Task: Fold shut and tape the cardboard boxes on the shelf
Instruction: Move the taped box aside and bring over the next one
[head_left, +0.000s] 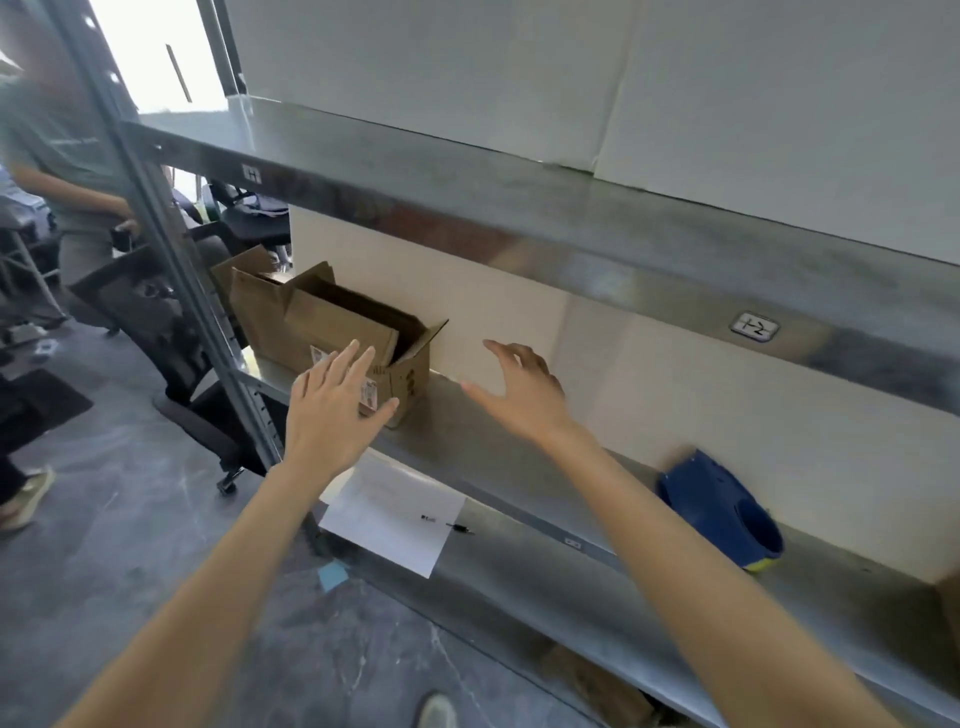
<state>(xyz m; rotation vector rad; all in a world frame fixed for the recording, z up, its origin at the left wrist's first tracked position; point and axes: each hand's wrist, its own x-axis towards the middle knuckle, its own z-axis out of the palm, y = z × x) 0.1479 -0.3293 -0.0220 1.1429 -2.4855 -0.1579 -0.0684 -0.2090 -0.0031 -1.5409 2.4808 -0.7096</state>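
- Your left hand (332, 410) is spread flat, empty, in front of the open box (332, 332).
- Your right hand (524, 389) hovers spread and empty over the shelf (493, 457), just beside the box.

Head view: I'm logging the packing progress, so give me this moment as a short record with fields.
box: open cardboard box at the left end of the shelf, flaps up, no tape seen
left hand: left hand open, fingers spread, in front of the box's near side
right hand: right hand open, empty, above the shelf right of the box
tape tool: blue dispenser farther right on the shelf
other: paper sheet on the lower shelf
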